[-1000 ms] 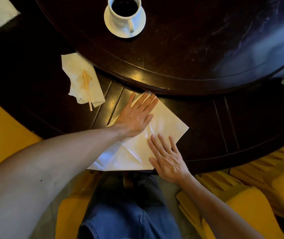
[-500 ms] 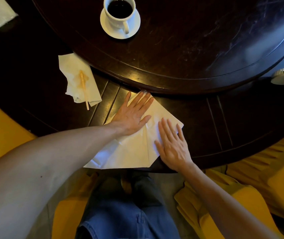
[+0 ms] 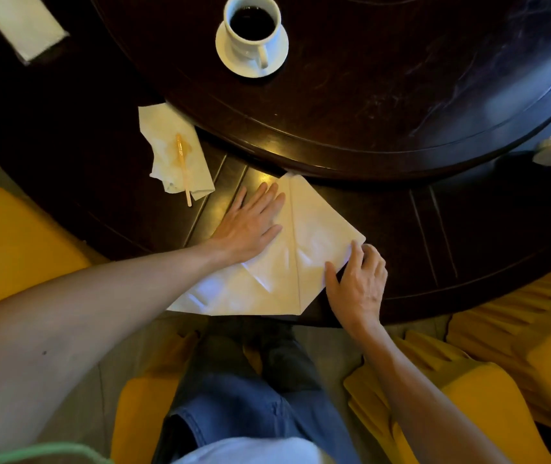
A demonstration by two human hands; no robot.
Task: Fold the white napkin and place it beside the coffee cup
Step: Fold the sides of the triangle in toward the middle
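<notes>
White napkin (image 3: 304, 249): it lies partly folded on the dark outer ring of the table (image 3: 468, 249), right in front of you, with one crease running from its far tip down to its near edge, which reaches the table's rim.
Your left hand (image 3: 250, 227): flat and spread, palm down, pressing the napkin's left part to the wood; it grips nothing.
Your right hand (image 3: 359, 279): fingers curled at the napkin's right corner, thumb lying on top of the sheet; the fingertips sit at the edge, and you cannot tell from here whether they have it pinched.
Coffee cup (image 3: 254, 28): white, filled with dark coffee, standing on a white saucer (image 3: 233, 60) on the raised round centre (image 3: 401, 78) of the table, handle turned toward you; it is well apart from the napkin.
Used napkin (image 3: 173, 152): crumpled and stained, to the left of your left hand, with a wooden stir stick (image 3: 183, 165) lying across it.
Far left corner: another folded white napkin (image 3: 22, 21) lies on the dark table.
Below the table edge: your legs in blue jeans (image 3: 250, 396), with yellow seats (image 3: 16, 236) on both sides.
</notes>
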